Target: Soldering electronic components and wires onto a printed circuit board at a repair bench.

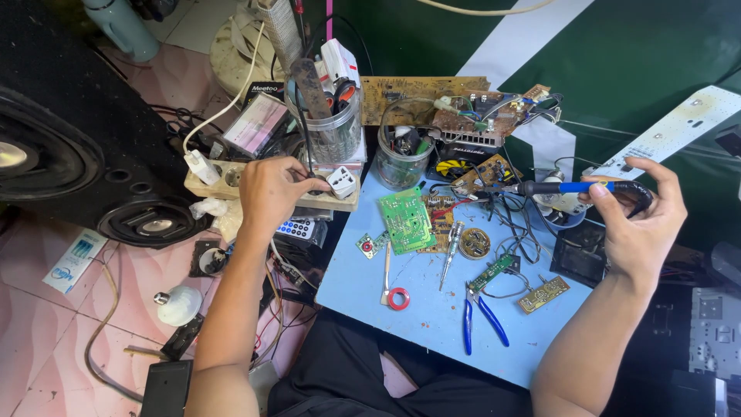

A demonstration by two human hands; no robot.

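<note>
At the far left a large black speaker (54, 154) is seen lying on the pink tiled floor (46, 340), with a white bulb (177, 305) near it. Just to its right a wooden socket strip (220, 181) is laid across the clutter, carrying a white plug (202, 166) at its left end and a white adapter (341, 182) toward its right end. The left hand (270, 193) is stretched forward over this strip, palm down, wrist bent, its fingers curled onto a black cable (305, 147) at the strip's top; whether the cable is pinched or only touched cannot be told. Behind the hand a clear jar of tools (336, 127) is stood.

Further right a pale blue surface (432, 324) is spread with parts: a green circuit board (407, 220), a screwdriver (450, 251), a red-ringed solder spool (398, 299) and blue-handled pliers (482, 316) near the front edge.

At the right, a soldering iron (567, 187) with a blue and black handle is gripped by the right hand (637, 228), thumb and fingers closed around its rear end. The iron is held level above the surface, its tip directed leftward over a tangle of wires (517, 220). The right forearm is raised from the lower right, elbow low.
</note>
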